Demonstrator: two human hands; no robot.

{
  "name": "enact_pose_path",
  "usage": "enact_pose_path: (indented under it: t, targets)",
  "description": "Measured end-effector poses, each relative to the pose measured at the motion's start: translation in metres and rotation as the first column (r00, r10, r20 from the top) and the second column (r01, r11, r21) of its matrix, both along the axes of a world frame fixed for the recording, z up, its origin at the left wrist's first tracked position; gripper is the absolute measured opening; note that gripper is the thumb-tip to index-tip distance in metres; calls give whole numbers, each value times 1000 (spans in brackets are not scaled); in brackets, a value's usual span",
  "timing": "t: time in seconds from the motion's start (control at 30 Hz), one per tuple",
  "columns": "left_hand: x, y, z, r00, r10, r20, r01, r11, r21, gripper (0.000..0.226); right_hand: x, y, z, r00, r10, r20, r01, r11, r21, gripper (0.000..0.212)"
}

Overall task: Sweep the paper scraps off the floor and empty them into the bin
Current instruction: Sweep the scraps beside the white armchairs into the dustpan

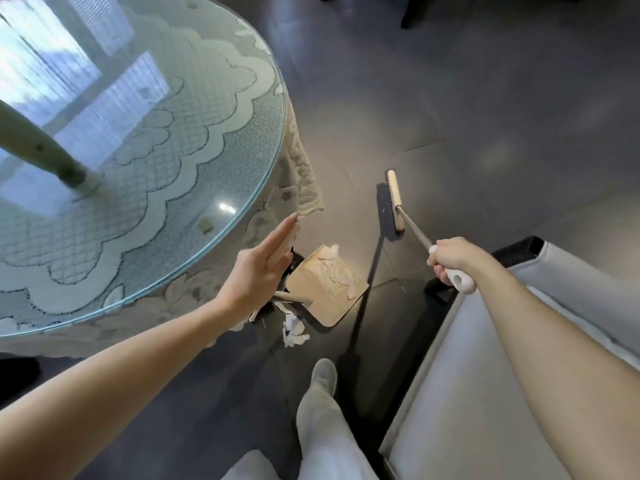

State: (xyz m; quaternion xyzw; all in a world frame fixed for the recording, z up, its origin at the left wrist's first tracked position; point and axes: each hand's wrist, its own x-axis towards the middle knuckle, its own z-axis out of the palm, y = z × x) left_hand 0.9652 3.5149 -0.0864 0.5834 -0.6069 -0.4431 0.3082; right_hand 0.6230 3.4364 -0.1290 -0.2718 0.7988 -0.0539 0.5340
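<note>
The left hand (pixel 256 268) is stretched out at the centre of the frame, flat and empty, fingers straight and held together. Its fingertips are close to the hanging hem of the lace cloth (pixel 308 181) at the edge of the glass-topped table (pixel 138 168); I can't tell whether they touch it. At right centre the right hand (pixel 453 258) is curled tight round the white grip of the broom (pixel 394 202), arm extended, the brush head down on the grey floor (pixel 485 116) above it. Just below the left hand a beige dustpan (pixel 329 310) sits on the floor with paper scraps (pixel 330 275) heaped in it. A few loose scraps (pixel 294 332) lie on the tiles just beside its lower left edge.
</note>
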Motion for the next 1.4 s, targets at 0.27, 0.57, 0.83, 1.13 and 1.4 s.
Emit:
enact_pose_path:
  t: [0.27, 0.57, 0.83, 1.13, 1.4]
  targets:
    - [-1, -15, -15, 1000, 3, -6, -2, 1000, 30, 66, 5, -27, -44, 972, 234, -27, -227, 962, 154, 57]
    - [28, 55, -5, 1000, 1, 3, -1, 1000, -13, 67, 45, 43, -8, 933, 360, 19, -355, 907, 226, 66]
    - [93, 204, 2, 985, 141, -95, -144, 989, -26, 63, 131, 206, 29, 833, 553, 25, -543, 809, 225, 67]
    - [159, 342, 12, 946, 324, -20, -323, 946, 17, 70, 192, 353, 39, 841, 531, 104, -539, 808, 239, 71]
    - [160, 369, 20, 946, 324, 6, -324, 946, -7, 73, 168, 352, 71, 944, 293, 156, -320, 927, 195, 57]
